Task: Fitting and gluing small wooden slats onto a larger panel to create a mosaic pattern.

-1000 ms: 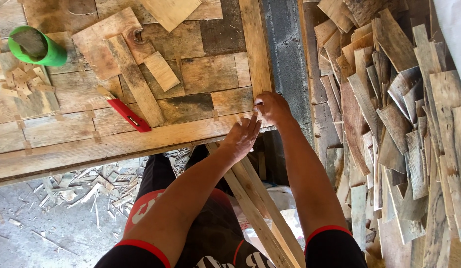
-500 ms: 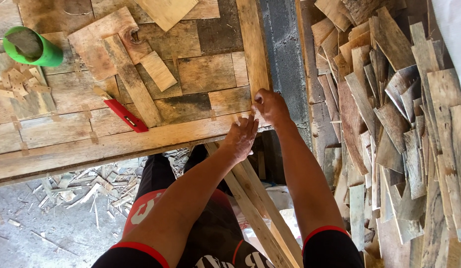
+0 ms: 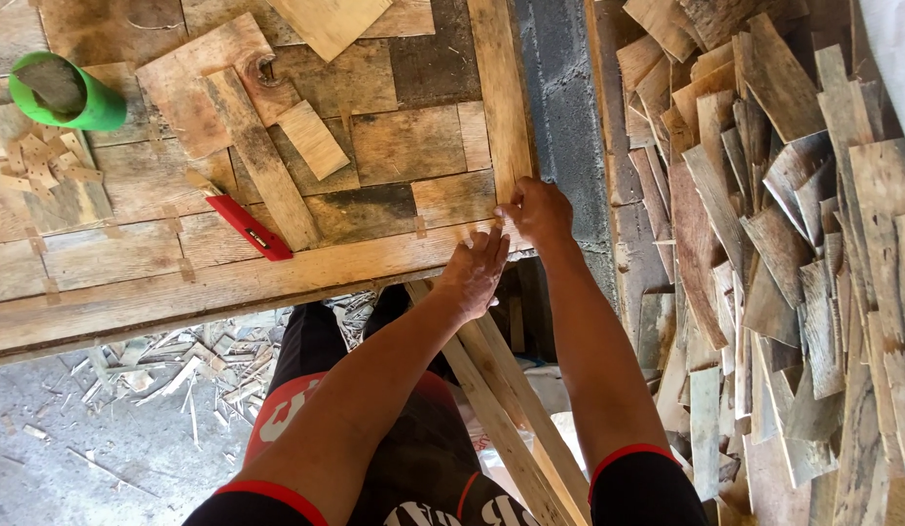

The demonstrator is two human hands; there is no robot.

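A wooden panel (image 3: pixel 374 146) made of flat board pieces lies in front of me, edged by a long frame strip (image 3: pixel 228 287) along the near side and another strip (image 3: pixel 501 88) on the right. My left hand (image 3: pixel 474 273) lies flat on the near strip at the panel's corner, fingers together. My right hand (image 3: pixel 538 209) presses on the corner where the two strips meet, fingers curled at the edge. Whether it pinches something small is hidden.
A red flat tool (image 3: pixel 248 227) lies on the boards left of my hands. A green cup (image 3: pixel 68 93) stands at the far left among small wood chips. A big heap of loose wood slats (image 3: pixel 783 234) fills the right. Wood scraps (image 3: pixel 180 370) litter the floor below.
Both hands stay at the panel's corner. The left hand has shifted slightly along the near strip; nothing else has moved.
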